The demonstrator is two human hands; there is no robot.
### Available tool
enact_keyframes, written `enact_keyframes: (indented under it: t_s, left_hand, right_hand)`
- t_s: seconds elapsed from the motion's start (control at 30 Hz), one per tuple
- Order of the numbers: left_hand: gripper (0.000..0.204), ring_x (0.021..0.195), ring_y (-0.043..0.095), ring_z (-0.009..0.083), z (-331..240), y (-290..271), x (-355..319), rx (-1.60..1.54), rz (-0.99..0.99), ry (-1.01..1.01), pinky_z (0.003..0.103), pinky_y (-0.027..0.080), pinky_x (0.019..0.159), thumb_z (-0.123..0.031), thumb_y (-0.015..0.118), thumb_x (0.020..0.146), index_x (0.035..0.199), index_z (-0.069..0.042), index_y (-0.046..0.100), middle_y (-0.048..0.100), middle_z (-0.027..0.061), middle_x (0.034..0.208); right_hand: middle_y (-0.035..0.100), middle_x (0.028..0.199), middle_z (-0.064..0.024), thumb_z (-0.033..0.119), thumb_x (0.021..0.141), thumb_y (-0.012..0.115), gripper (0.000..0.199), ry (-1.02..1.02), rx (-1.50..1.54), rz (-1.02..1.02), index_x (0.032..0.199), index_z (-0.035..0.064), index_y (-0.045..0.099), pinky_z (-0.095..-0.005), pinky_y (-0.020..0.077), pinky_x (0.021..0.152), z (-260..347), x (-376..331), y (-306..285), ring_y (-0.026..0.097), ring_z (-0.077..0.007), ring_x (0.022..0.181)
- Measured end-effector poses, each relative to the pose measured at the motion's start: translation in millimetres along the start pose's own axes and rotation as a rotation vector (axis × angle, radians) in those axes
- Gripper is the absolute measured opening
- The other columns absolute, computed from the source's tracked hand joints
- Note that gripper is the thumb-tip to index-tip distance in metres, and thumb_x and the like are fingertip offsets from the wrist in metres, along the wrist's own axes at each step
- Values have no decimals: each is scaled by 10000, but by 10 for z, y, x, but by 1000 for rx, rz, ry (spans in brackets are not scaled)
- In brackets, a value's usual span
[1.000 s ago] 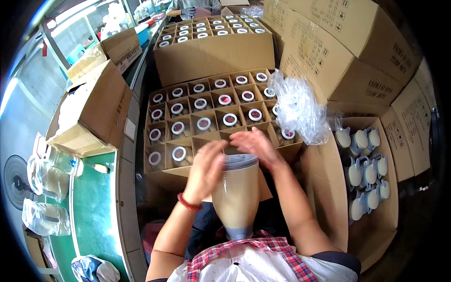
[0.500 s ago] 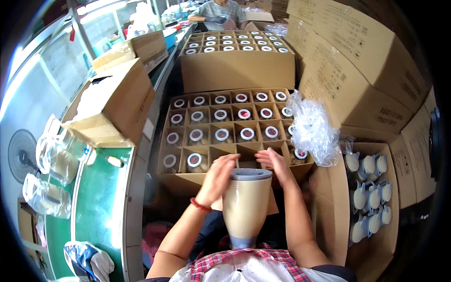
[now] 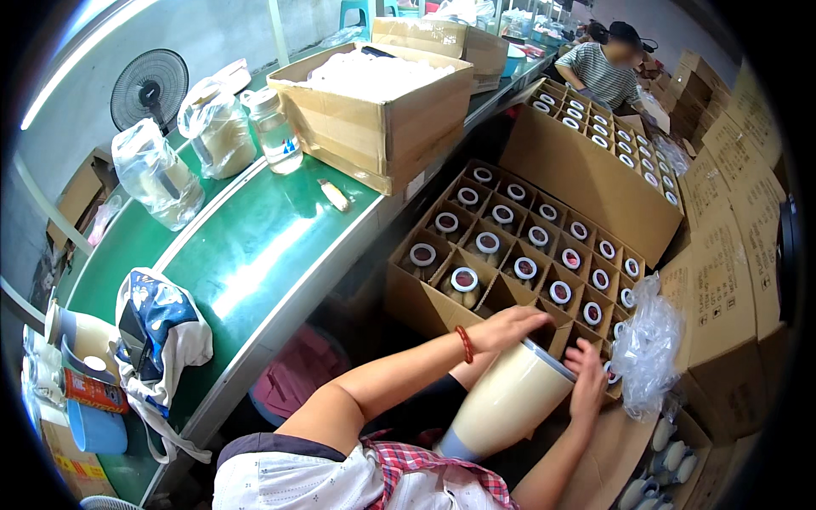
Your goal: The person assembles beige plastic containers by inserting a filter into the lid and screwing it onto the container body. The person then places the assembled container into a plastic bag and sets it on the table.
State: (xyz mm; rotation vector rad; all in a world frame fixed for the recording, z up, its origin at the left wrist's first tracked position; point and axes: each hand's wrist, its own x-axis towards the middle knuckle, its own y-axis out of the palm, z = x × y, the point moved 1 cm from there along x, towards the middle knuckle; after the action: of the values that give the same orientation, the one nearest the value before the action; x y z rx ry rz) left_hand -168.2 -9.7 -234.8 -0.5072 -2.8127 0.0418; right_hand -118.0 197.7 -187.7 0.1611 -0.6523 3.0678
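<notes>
Leaning back in your lap, the cream jug (image 3: 510, 404) has its grey-blue base by your shirt & its wide rim between your hands. Your L hand (image 3: 508, 330) is over the rim's near-left side, fingers out straight & together, thumb not visible. Your R hand (image 3: 585, 378) is at the other side, fingers half bent & a bit spread; can't tell if they touch or grip.

Stacked cartons (image 3: 731, 246) on your R carry printed rows & symbols, too small/bent to make out; the red packet (image 3: 95, 391) far L has printing too, partly covered.

Front box (image 3: 425, 297): approx. 21 white-ringed bottle tops showing; clear plastic wrap (image 3: 650, 340) & your hands hide some cells. Lower-R jugs (image 3: 667, 463) are cut off by the dark edge, no sure count.

On the green bench (image 3: 255, 263): 2 bagged pots (image 3: 157, 183), 1 glass jar (image 3: 276, 136), 1 open carton (image 3: 416, 119) w/ white contents. 1 fan (image 3: 150, 85) behind.
</notes>
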Motion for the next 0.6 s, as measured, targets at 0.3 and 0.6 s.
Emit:
enact_keyframes:
  t_s: [0.3, 0.6]
  left_hand:
    - [217, 1093, 553, 277, -659, 67, -142, 117, 298, 294, 395, 398, 940, -223, 609, 919, 937, -34, 716, 682, 136, 961]
    - [240, 1141, 572, 213, 2, -149, -281, -781, 181, -231, 351, 434, 1005, -185, 531, 978, 1043, -8, 679, 556, 104, 1325]
  right_hand:
    - [615, 1170, -174, 574, 970, 287, 700, 395, 1050, 434, 1207, -29, 552, -392, 430, 981, -548, 259, 287, 586, -279, 1071]
    - [644, 1150, -229, 463, 1004, 297, 626, 141, -17, 110, 1189, -59, 591, -370, 467, 920, -12, -1, -35, 634, -291, 1058]
